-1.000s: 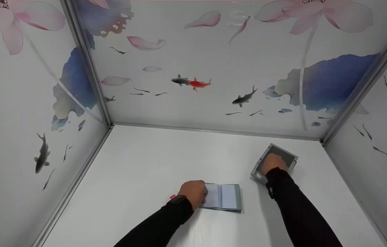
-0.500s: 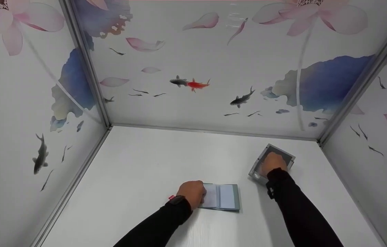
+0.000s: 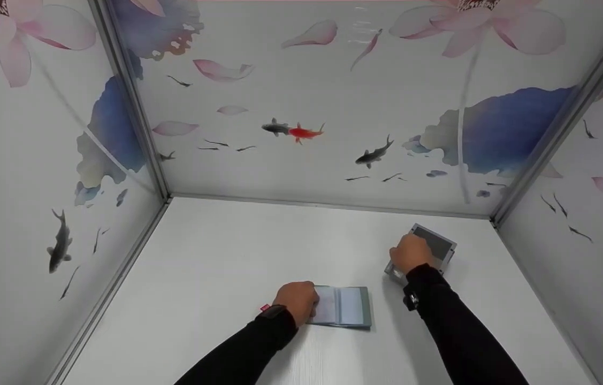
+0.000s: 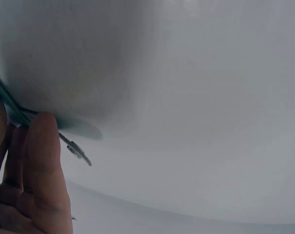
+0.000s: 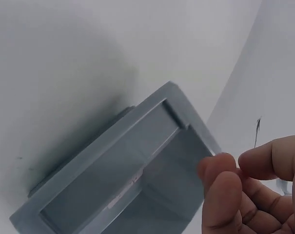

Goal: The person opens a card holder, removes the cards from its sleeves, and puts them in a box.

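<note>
A small booklet (image 3: 352,306) with pale, clear-looking pages and a blue-green cover lies spread open on the white table. My left hand (image 3: 296,302) pinches its left edge. In the left wrist view, the cover's teal edge (image 4: 10,105) passes between thumb and fingers, and a small metal-looking piece (image 4: 75,148) sticks out beyond a fingertip. Over the left side of a grey open-topped box (image 5: 93,155) hovers my right hand (image 3: 411,253), fingers curled and thumb close to the fingertips; I see nothing between them. A small pale strip (image 5: 125,189) shows inside the box.
Walls printed with fish and lotus flowers enclose the white table (image 3: 237,240) at the back, left and right. The box stands near the back right corner. Metal trim (image 3: 328,204) runs along the foot of the back wall.
My right hand has moved left and up from inside the grey box to above its left rim. The left hand stays on the booklet. The whole view has shifted slightly.
</note>
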`<act>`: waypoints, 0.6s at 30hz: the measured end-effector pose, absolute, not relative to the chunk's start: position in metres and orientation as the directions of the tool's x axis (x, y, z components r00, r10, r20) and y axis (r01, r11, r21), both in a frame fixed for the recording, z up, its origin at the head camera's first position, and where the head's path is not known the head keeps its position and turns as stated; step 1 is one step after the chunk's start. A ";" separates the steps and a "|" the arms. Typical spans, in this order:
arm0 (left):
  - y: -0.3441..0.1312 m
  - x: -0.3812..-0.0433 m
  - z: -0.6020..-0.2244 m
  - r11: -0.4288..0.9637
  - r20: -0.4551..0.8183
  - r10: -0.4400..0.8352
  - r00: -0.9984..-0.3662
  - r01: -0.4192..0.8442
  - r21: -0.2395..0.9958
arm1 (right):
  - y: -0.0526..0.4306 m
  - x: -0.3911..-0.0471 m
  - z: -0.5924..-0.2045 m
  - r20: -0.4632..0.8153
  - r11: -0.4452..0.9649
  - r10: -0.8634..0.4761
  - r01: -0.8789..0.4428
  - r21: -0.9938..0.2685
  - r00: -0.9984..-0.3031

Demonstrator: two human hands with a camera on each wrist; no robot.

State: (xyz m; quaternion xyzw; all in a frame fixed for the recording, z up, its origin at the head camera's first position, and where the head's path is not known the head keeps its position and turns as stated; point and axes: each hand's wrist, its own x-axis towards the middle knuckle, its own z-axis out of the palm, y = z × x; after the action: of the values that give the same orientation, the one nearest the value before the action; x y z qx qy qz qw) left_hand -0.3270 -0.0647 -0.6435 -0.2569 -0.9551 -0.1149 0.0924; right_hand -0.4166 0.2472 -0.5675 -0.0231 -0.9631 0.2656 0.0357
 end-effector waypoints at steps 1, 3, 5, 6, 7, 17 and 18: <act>-0.065 -0.327 -0.644 0.842 0.232 0.469 -0.852 0.510 0.173 | 0.243 -0.415 -0.568 0.069 0.854 0.057 0.012 -0.519 -0.996; -0.065 -0.327 -0.643 0.844 0.226 0.465 -0.856 0.506 0.179 | 0.234 -0.412 -0.568 0.080 0.844 0.039 -0.010 -0.535 -0.996; -0.065 -0.327 -0.643 0.845 0.223 0.463 -0.858 0.503 0.182 | 0.224 -0.407 -0.568 0.089 0.838 0.017 -0.034 -0.544 -0.996; -0.065 -0.327 -0.643 0.846 0.222 0.461 -0.859 0.501 0.183 | 0.218 -0.403 -0.569 0.099 0.835 0.002 -0.053 -0.547 -0.995; -0.065 -0.327 -0.642 0.846 0.222 0.460 -0.860 0.500 0.184 | 0.213 -0.400 -0.569 0.107 0.831 -0.012 -0.069 -0.551 -0.994; -0.065 -0.327 -0.640 0.839 0.242 0.476 -0.845 0.519 0.163 | 0.167 -0.371 -0.582 0.106 0.773 -0.135 -0.172 -0.610 -0.985; -0.065 -0.327 -0.640 0.839 0.241 0.480 -0.843 0.522 0.155 | 0.163 -0.369 -0.584 0.106 0.769 -0.148 -0.182 -0.612 -0.983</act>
State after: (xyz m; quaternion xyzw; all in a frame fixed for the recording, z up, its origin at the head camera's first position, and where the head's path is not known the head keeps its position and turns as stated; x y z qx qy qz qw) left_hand -0.3272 -0.0654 -0.6398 -0.2626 -0.9540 -0.1076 0.0966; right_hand -0.3685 0.1633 -0.5845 0.0876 -0.9402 0.3281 0.0259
